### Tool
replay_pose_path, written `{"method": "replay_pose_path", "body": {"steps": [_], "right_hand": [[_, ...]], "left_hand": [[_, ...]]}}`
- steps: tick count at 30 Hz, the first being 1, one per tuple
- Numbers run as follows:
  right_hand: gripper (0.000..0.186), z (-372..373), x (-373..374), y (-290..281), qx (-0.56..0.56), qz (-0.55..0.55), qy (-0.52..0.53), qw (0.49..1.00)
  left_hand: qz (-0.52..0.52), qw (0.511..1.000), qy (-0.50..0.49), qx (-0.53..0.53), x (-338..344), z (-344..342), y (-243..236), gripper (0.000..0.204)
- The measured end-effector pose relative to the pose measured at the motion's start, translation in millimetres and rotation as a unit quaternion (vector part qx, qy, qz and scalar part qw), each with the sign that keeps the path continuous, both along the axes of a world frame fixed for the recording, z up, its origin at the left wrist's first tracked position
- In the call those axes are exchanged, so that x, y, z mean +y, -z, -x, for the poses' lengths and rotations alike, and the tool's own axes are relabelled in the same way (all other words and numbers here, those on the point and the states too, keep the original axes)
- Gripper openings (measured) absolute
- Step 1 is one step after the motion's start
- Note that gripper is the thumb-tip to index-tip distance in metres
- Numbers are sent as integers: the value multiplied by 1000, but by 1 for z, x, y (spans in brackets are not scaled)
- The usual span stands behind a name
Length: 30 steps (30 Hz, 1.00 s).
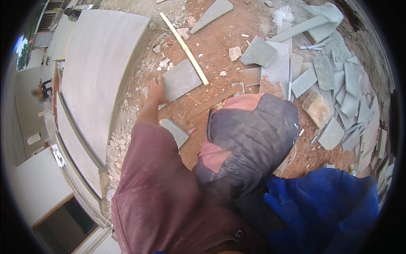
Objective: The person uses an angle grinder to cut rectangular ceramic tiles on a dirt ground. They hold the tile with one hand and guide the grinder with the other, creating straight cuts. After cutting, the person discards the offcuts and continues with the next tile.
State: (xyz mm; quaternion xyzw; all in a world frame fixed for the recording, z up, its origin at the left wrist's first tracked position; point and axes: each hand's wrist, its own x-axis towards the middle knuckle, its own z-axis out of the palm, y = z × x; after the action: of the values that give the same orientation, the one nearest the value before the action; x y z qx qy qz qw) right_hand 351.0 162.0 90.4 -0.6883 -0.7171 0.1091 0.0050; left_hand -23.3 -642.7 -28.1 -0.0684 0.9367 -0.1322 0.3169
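My left hand (156,90) reaches out from a maroon sleeve and rests on the left part of a grey stone slab (182,79) on the reddish ground. Its fingers look stretched out over the slab's top face, and the slab shows on both sides of the hand. Just below the slab, near my forearm, lies a smaller grey stone piece (175,132). A wooden strip (213,100) runs between the slab and my bent knee (258,122), which is in dark grey and pink cloth. My right hand does not show.
Many broken grey stone slabs (325,73) lie heaped at the right. A pale yellow stick (184,48) lies beyond my hand, with rubble around. A large smooth concrete surface (99,55) rises at the left. Blue cloth (321,207) fills the lower right.
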Motion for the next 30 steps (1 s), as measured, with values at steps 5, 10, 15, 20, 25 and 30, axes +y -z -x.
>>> {"method": "replay_pose_path", "body": {"steps": [5,10,15,20,25,30], "right_hand": [[73,-5,-5,5,1,4,7,1000],[73,-12,-11,13,2,15,10,1000],[73,-15,-13,22,8,25,8,1000],[74,-17,-17,34,16,35,8,999],[74,-19,-26,45,30,37,15,999],[74,-10,-44,58,33,40,18,999]], "left_hand": [[-52,993,40,103,13,-24,-24,162],[-64,980,90,164,34,-35,-74,154],[-60,971,136,189,48,-33,-124,147],[-131,933,173,287,69,-26,-162,140],[-227,858,249,388,128,5,-192,136],[-301,756,360,456,204,48,-214,129]]}}
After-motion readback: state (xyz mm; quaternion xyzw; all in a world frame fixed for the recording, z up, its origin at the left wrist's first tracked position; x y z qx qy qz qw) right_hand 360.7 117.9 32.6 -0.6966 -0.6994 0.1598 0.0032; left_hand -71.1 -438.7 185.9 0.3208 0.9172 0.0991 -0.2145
